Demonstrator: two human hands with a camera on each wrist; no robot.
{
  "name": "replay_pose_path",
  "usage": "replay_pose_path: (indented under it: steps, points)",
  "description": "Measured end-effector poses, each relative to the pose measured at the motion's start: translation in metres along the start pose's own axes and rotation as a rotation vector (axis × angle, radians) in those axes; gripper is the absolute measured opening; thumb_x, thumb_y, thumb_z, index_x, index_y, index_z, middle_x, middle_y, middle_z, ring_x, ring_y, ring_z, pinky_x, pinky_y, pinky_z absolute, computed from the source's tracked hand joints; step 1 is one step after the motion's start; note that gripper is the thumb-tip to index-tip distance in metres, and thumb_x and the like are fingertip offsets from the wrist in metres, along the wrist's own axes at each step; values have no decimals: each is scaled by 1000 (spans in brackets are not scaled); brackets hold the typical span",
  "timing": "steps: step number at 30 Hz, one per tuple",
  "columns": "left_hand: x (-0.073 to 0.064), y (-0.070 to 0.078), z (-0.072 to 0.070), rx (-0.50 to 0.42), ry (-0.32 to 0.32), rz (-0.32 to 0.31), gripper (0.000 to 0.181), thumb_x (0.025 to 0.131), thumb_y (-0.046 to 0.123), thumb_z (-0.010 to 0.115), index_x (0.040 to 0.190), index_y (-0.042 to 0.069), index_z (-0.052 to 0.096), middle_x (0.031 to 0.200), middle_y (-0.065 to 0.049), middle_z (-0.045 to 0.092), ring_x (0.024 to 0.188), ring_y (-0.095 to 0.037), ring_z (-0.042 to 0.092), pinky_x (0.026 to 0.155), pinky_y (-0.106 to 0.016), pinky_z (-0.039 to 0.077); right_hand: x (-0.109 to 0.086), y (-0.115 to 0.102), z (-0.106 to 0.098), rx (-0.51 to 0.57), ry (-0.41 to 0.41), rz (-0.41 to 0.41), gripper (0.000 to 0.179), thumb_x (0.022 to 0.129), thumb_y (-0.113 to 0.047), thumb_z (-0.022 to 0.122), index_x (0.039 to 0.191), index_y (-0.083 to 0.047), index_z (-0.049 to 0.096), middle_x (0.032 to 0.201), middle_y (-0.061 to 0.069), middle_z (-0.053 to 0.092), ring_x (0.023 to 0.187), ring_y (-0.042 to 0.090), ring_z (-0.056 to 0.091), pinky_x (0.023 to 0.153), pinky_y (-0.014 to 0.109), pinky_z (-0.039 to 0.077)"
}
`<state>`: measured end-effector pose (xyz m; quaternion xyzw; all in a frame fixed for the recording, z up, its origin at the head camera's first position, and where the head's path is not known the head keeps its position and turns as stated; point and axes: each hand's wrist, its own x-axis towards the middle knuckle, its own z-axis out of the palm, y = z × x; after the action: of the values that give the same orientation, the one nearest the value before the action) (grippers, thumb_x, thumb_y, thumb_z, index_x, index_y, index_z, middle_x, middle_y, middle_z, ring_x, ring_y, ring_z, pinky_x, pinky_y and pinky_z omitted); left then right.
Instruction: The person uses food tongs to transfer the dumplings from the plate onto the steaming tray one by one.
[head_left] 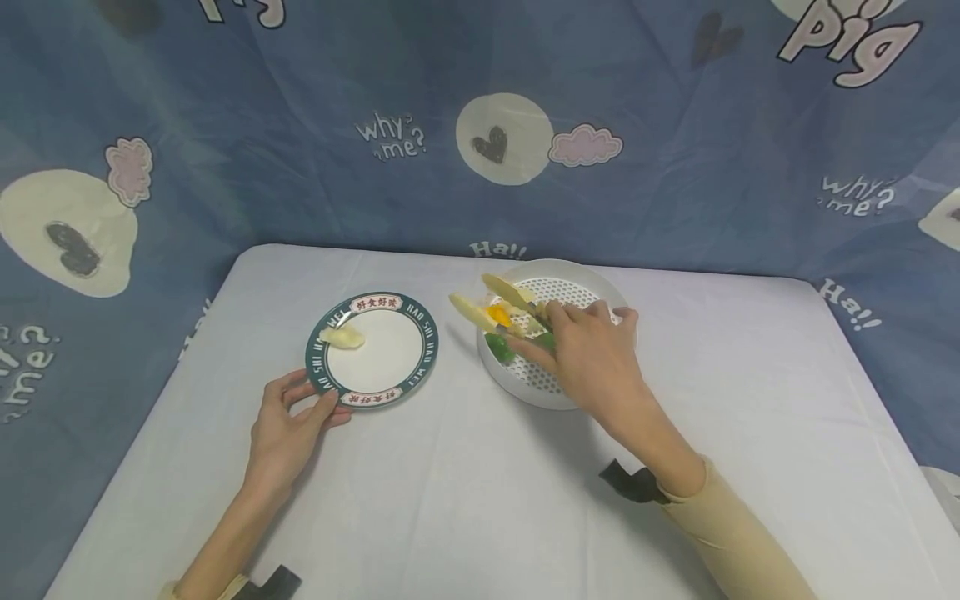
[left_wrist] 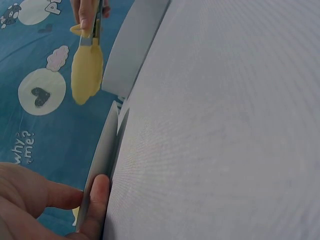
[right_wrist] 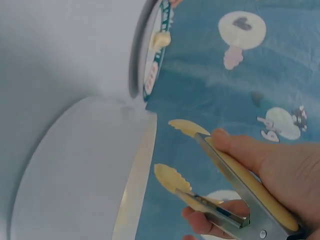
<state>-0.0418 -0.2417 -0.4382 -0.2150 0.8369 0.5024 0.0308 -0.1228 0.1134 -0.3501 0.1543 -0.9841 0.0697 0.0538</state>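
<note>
My left hand (head_left: 288,429) pinches the near left rim of a white plate (head_left: 386,358) with a green lettered border. In the left wrist view the plate (left_wrist: 102,150) is edge-on, its rim between thumb and finger. A pale yellow piece (head_left: 343,337) lies on the plate's left side. My right hand (head_left: 596,358) grips metal tongs with yellow scalloped tips (head_left: 471,313). These tongs (right_wrist: 172,179) are spread, nothing between their tips in the right wrist view. They hang over a white perforated basket (head_left: 528,393), which holds green pieces (head_left: 500,347) and an orange-yellow piece (head_left: 498,314), partly hidden by the hand.
A white cloth (head_left: 465,500) covers the table under both dishes. Behind it hangs a blue printed curtain (head_left: 315,150), reaching down both sides. The basket stands to the right of the plate, close to the table's back edge. Black straps (head_left: 633,482) stick out at the wrists.
</note>
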Motion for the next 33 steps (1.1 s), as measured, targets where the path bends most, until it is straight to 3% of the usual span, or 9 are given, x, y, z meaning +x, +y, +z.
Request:
replay_pose_path:
  steps: [5, 11, 14, 18, 22, 27, 33]
  points:
    - [0, -1, 0, -9, 5, 1, 78, 111, 23, 61, 170, 2, 15, 157, -27, 50, 81, 4, 77, 90, -15, 63, 5, -16, 2, 11, -32, -20, 76, 98, -79, 54, 134, -14, 69, 116, 9, 80, 109, 40, 67, 105, 79, 42]
    - [-1, -2, -1, 3, 4, -3, 78, 111, 23, 61, 170, 2, 15, 156, -27, 51, 82, 3, 78, 90, -15, 63, 10, -42, 11, 15, -43, -76, 67, 98, -78, 56, 119, -15, 69, 100, 0, 74, 113, 38, 65, 106, 74, 43]
    - [-1, -3, -1, -4, 5, -2, 78, 111, 22, 61, 170, 2, 15, 157, -27, 51, 81, 3, 77, 89, -12, 62, 13, -56, 16, 2, -27, -129, 67, 98, -79, 55, 114, -15, 68, 103, 0, 77, 112, 37, 66, 102, 71, 46]
    - [1, -3, 1, -39, -2, 10, 77, 111, 20, 61, 170, 1, 14, 157, -29, 49, 82, 4, 77, 85, -13, 64, 17, -73, 24, -5, -35, -184, 69, 98, -78, 55, 122, -14, 67, 114, 2, 79, 115, 38, 67, 104, 76, 45]
    - [1, -2, 2, -42, -15, 20, 77, 111, 20, 60, 170, 1, 14, 158, -29, 49, 83, 4, 77, 85, -15, 64, 18, -84, 30, -14, -43, -223, 67, 100, -76, 56, 121, -14, 67, 110, 3, 79, 113, 37, 68, 106, 79, 44]
    - [0, -1, -1, -24, -25, 20, 77, 112, 21, 60, 170, 1, 13, 159, -28, 49, 83, 5, 77, 89, -13, 62, 23, -96, 37, -48, -26, -270, 67, 100, -77, 53, 117, -14, 67, 101, 1, 77, 105, 31, 67, 102, 68, 48]
    - [0, -2, -3, -51, -40, 12, 78, 112, 21, 59, 170, 2, 11, 159, -27, 47, 80, 9, 75, 87, -11, 62, 33, -110, 44, -32, -44, -280, 63, 100, -76, 55, 119, -17, 66, 108, 0, 78, 105, 28, 65, 101, 60, 46]
